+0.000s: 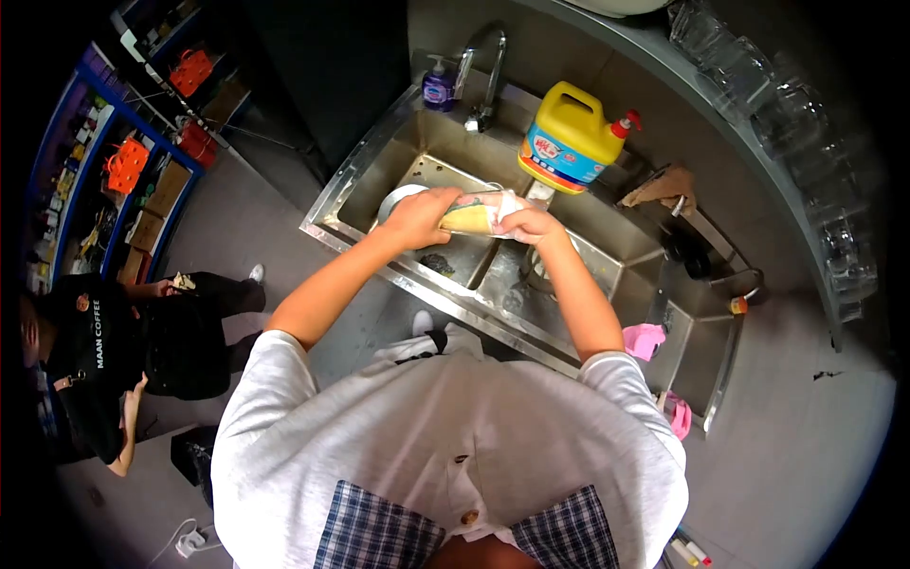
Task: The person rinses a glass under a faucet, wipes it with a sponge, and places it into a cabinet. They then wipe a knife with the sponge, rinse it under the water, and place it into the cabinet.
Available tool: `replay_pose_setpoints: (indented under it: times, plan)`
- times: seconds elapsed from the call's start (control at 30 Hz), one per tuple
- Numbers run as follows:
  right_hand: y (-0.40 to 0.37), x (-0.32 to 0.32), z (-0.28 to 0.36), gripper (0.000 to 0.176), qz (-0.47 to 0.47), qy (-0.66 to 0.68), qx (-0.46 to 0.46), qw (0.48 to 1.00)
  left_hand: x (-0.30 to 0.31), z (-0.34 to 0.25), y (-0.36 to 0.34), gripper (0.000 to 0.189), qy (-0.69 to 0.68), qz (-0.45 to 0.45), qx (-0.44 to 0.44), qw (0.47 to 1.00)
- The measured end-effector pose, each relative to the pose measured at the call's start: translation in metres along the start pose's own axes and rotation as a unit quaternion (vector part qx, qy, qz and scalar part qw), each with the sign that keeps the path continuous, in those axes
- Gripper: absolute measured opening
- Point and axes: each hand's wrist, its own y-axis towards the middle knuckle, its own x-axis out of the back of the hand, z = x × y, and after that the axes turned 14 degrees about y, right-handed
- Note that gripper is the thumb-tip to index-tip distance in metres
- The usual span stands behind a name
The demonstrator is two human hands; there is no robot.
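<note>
Over sink (370, 175), yellow object (466, 219) between hands (423, 218) (533, 224)

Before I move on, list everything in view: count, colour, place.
Held item: 1, yellow and white, centre; kind unclear
Round vessel: 1, silvery, left of held item
Sink: 1, grey, below held item
Tall tap: 1, chrome, sink's back
Pump bottle: 1, purple, beside tall tap
Jug: 1, yellow, at sink's back
Cloth: 1, brown, right of jug
Pink items: 2, sink's right end
Glasses: several, clear, top right
Shelving: 1, blue, left; small goods uncountable
Orange items: 2, upper left
Co-worker: 1, black clothes, left
Shirt: 1, light grey, bottom centre
Left hand: 1, on held item
Right hand: 1, on held item
</note>
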Motion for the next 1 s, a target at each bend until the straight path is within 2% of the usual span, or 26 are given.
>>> replay_pose_setpoints:
  times: [0.03,0.13,0.23,0.33,0.47,0.57,0.6,0.67,0.73,0.77,0.8,0.9,0.93,0.97,1.0]
  plan:
    - [-0.001,-0.003,0.003,0.069,0.005,0.002,0.000,1.000,0.001,-0.006,-0.001,0.069,0.022,0.007,0.026,0.999]
    - [-0.001,-0.009,0.010,0.070,0.015,0.018,0.000,1.000,0.005,-0.013,-0.001,0.070,0.030,-0.006,0.027,0.999]
    - [-0.005,-0.001,0.006,0.069,0.019,0.038,0.004,0.999,0.009,0.003,0.008,0.069,-0.062,0.032,-0.062,0.996]
    - [-0.002,0.006,0.005,0.068,0.038,0.019,0.020,0.999,0.008,0.019,0.020,0.070,-0.194,0.171,-0.042,0.965]
    - [-0.003,0.009,0.004,0.068,0.028,0.020,0.027,0.999,-0.001,0.027,0.026,0.070,-0.242,0.205,-0.043,0.948]
    - [-0.011,0.024,-0.004,0.068,0.007,0.041,0.035,0.999,-0.031,0.042,0.030,0.065,-0.418,0.265,0.014,0.869]
    - [-0.012,0.036,-0.011,0.068,-0.020,0.045,0.040,0.998,-0.021,0.033,0.025,0.054,-0.445,0.250,0.039,0.859]
    - [-0.018,0.029,-0.005,0.068,-0.001,0.045,0.065,0.997,-0.021,0.014,0.020,0.050,-0.621,0.201,0.158,0.741]
    - [-0.019,0.032,-0.006,0.069,-0.021,0.022,0.075,0.997,-0.039,-0.002,0.025,0.047,-0.729,0.069,0.252,0.633]
    - [-0.023,0.014,-0.001,0.069,-0.036,0.015,0.070,0.997,-0.065,0.011,0.035,0.048,-0.758,0.043,0.266,0.594]
    - [-0.019,0.020,-0.009,0.068,-0.040,0.022,0.079,0.996,-0.065,0.006,0.042,0.045,-0.738,-0.003,0.328,0.589]
    - [-0.027,0.018,-0.014,0.066,-0.097,-0.012,0.087,0.991,-0.072,0.008,0.051,0.045,-0.750,-0.027,0.329,0.573]
    - [-0.027,0.026,-0.020,0.066,-0.086,-0.002,0.088,0.992,-0.068,0.005,0.050,0.046,-0.752,-0.020,0.324,0.573]
    - [-0.025,0.039,-0.028,0.066,-0.078,0.011,0.089,0.993,-0.066,0.002,0.046,0.044,-0.738,-0.021,0.333,0.586]
    - [-0.026,0.045,-0.033,0.066,-0.071,0.023,0.092,0.993,-0.065,0.002,0.043,0.043,-0.697,-0.027,0.326,0.638]
